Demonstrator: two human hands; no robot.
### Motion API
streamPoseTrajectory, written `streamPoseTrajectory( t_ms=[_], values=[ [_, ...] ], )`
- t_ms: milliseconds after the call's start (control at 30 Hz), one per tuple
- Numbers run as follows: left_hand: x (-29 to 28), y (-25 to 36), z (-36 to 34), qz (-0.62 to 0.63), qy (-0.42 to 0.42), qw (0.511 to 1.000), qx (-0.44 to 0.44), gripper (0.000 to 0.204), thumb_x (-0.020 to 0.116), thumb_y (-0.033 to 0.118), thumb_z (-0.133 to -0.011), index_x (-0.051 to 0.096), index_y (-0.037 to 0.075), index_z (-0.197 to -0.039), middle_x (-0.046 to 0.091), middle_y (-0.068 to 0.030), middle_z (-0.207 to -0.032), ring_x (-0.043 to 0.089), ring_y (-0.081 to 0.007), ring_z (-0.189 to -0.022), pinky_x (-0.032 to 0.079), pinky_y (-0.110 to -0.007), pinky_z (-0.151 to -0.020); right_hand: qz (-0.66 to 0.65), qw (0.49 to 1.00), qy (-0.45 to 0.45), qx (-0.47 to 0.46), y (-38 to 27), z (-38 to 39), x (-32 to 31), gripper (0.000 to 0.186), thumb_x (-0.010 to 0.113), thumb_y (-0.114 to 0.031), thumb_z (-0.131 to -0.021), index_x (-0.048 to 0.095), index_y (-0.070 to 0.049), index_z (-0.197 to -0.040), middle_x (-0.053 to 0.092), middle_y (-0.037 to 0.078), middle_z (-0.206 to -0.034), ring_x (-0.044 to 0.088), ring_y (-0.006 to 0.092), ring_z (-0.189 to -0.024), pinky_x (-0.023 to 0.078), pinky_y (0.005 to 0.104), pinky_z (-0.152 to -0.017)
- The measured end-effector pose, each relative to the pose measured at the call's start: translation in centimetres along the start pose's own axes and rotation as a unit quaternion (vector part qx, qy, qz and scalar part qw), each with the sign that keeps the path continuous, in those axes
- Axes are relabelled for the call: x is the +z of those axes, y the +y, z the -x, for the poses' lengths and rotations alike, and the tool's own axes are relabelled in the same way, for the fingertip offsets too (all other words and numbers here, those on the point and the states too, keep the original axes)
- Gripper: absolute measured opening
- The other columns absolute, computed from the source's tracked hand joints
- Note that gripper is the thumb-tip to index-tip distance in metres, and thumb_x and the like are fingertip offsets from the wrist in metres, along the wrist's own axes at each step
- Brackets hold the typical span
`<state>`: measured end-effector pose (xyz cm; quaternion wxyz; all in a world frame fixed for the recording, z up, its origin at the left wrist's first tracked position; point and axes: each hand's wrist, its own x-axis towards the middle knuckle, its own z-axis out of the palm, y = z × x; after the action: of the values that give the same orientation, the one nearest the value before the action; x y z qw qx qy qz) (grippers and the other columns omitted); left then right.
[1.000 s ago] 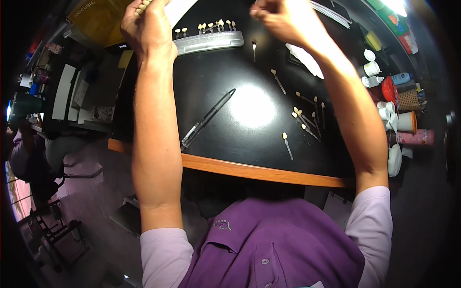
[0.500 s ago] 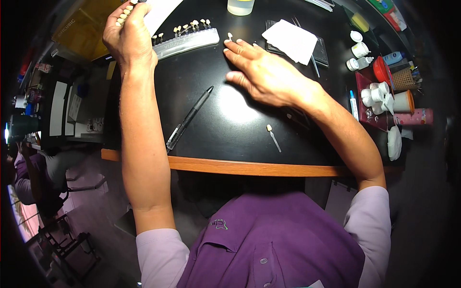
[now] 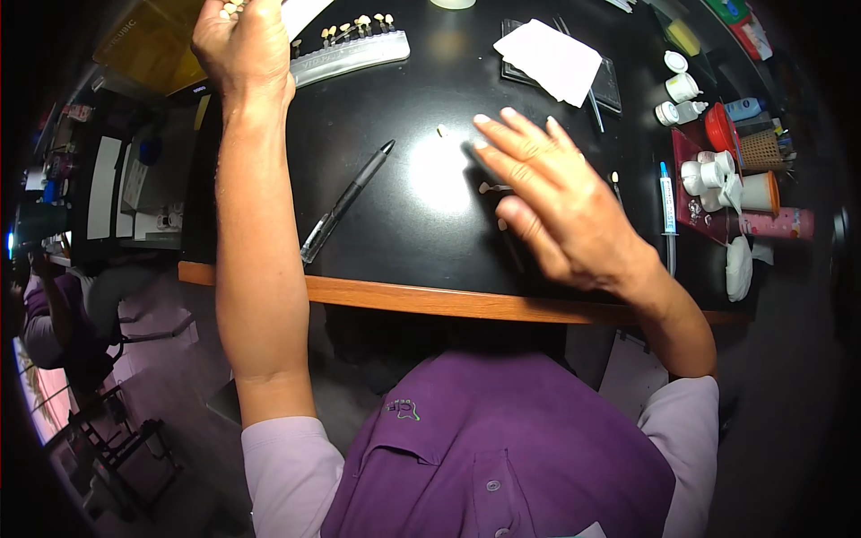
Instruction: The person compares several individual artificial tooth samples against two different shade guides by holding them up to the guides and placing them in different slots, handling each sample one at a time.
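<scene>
My left hand is raised at the far left, its fingers closed round several tooth-coloured shade tabs; its fingertips are cut off by the upper edge. Beside it lies a clear shade guide holder with a row of tooth tabs standing in it. My right hand hovers low over the black table, palm down with fingers spread. By its thumb and fingers lie a shade tab and another tab, both partly covered. A small tooth-shaped piece rests left of the fingertips. Right of the hand lies one more tab.
A black pen lies left of centre. White paper covers a dark case at the back. On the right stand a blue-capped syringe, a red tray with white cups, and bottles. The table's wooden edge runs along the front.
My right hand has drawn back toward me and to the right, its fingers spreading wider. The tab beside its fingertips is gone from that spot. My left hand sits slightly higher in the picture.
</scene>
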<state>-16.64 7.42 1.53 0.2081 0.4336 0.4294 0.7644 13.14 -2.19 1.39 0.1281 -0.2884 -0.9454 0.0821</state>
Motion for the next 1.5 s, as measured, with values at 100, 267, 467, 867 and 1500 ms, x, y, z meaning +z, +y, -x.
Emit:
streamPoseTrajectory(
  t_ms=[100, 267, 467, 867, 1500],
  values=[
    [-0.6, -0.7, -1.0, 0.004, -0.007, 1.0, -0.001, 0.027, 0.065, 0.012, -0.091, 0.068, 0.001, -0.115, 0.069, -0.0066, -0.102, 0.067, -0.0158, -0.092, 0.056, -0.03, -0.082, -0.021, 0.996, 0.088, -0.019, 1.6, -0.9, 0.3, 0.027, 0.065, -0.006, -0.088, 0.069, 0.003, -0.113, 0.066, 0.018, -0.127, 0.061, 0.0369, -0.122, 0.048, 0.0483, -0.106],
    [-1.3, -2.7, -2.8, 0.07, 0.016, 0.997, 0.015, 0.036, 0.078, -0.004, -0.078, 0.064, -0.007, -0.111, 0.069, -0.0103, -0.1, 0.069, -0.0177, -0.091, 0.056, -0.029, -0.091, -0.045, 0.992, 0.108, -0.04, 1.9, -3.3, 1.4, 0.019, 0.068, -0.005, -0.079, 0.07, 0.001, -0.097, 0.063, 0.014, -0.099, 0.059, 0.0314, -0.093, 0.052, 0.0417, -0.084],
    [-0.8, -2.3, -2.6, 0.057, 0.017, 0.998, -0.001, 0.031, 0.076, -0.005, -0.078, 0.067, -0.007, -0.107, 0.07, -0.0111, -0.097, 0.07, -0.019, -0.089, 0.056, -0.029, -0.088, -0.045, 0.997, 0.068, -0.005, 3.1, -5.9, 2.6, 0.03, 0.063, -0.009, -0.086, 0.074, -0.002, -0.113, 0.058, 0.015, -0.098, 0.056, 0.0302, -0.099, 0.051, 0.041, -0.09],
    [-1.6, -3.0, -2.8, 0.038, -0.035, 0.998, -0.037, 0.035, 0.076, -0.002, -0.082, 0.065, -0.007, -0.115, 0.071, -0.0121, -0.105, 0.07, -0.018, -0.096, 0.054, -0.027, -0.093, -0.051, 0.983, 0.094, 0.151, 5.4, 1.8, -5.0, 0.017, 0.065, 0.004, -0.085, 0.076, 0.0, -0.097, 0.069, 0.012, -0.085, 0.064, 0.0206, -0.069, 0.051, 0.0325, -0.064],
    [-0.3, 0.7, 0.2, -0.083, -0.28, 0.951, -0.098, 0.049, 0.07, 0.01, -0.085, 0.064, 0.0, -0.133, 0.069, -0.0062, -0.105, 0.066, -0.0119, -0.093, 0.051, -0.025, -0.089, -0.198, 0.978, 0.041, 0.046, 3.9, 3.8, -0.7, 0.024, 0.082, -0.005, -0.076, 0.074, -0.002, -0.097, 0.066, 0.012, -0.085, 0.068, 0.0285, -0.077, 0.055, 0.037, -0.067]
  ],
)
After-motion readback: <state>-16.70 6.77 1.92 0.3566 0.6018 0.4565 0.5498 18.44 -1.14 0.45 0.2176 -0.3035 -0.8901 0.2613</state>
